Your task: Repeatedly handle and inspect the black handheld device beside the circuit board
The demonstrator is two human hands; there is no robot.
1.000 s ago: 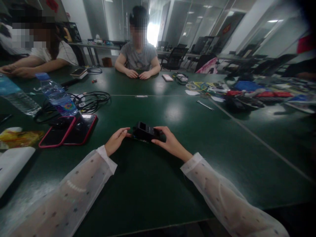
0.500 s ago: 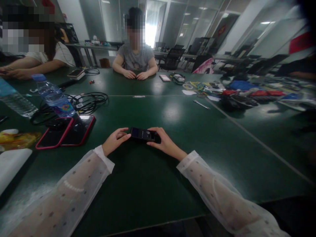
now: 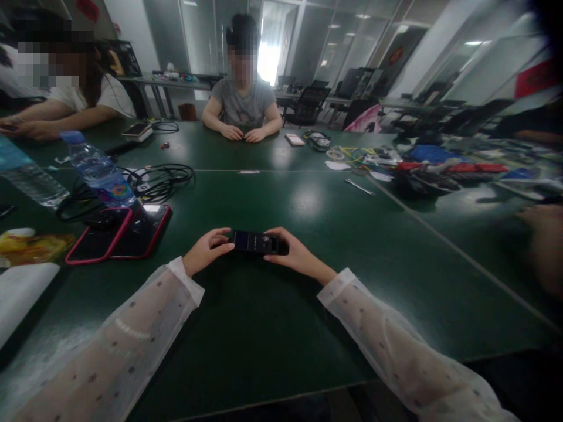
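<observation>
A small black device (image 3: 251,241) with a dark screen and small buttons lies lengthwise between my hands, just above or on the green table (image 3: 264,328). My left hand (image 3: 208,251) grips its left end between thumb and fingers. Around the right end, the thumb and fingers of my right hand (image 3: 292,252) are closed. The screen side faces up. To the left of my left hand lie two phones, one (image 3: 143,230) partly under a pink-red frame (image 3: 99,235).
Two water bottles (image 3: 99,170) and black cables (image 3: 169,181) stand or lie at the left. A wrench (image 3: 359,187) and a heap of cables and tools (image 3: 433,164) are at the right. Across the table sits a person (image 3: 243,105); another person's blurred arm (image 3: 543,246) shows at the right edge.
The device has turned slightly, and its right end shows more between my right fingers. A blurred arm has appeared at the right edge. Both my hands keep their hold.
</observation>
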